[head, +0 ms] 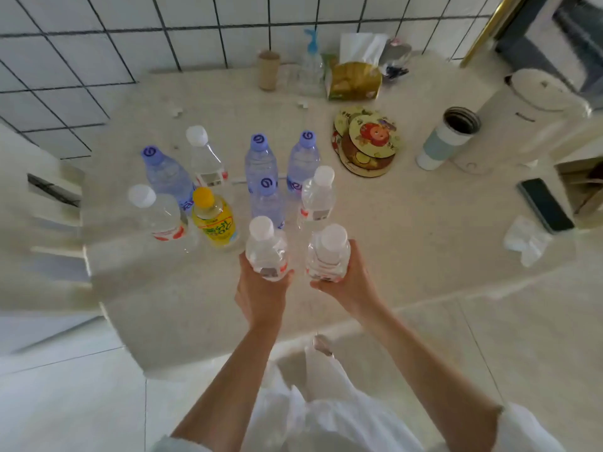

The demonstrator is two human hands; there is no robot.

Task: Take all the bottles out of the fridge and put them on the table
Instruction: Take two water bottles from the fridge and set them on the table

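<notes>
My left hand (259, 293) grips a clear white-capped water bottle (265, 249) from below, upright over the near part of the cream table (408, 243). My right hand (347, 282) holds a second clear white-capped bottle (329, 252) beside it. Just beyond them a cluster of bottles stands on the table: several blue-capped ones (261, 161), a yellow-capped yellow drink (213, 220), and clear white-capped ones (318, 194). The fridge is out of view.
Round coasters (367, 141), a tissue pack (355, 78), a cardboard tube (268, 70) and a small clear bottle (310, 65) sit at the back. A white-and-grey tumbler (448, 138), a kettle (535, 102), a phone (545, 203) and crumpled tissue (525, 239) lie to the right. A chair (49, 223) stands at the left.
</notes>
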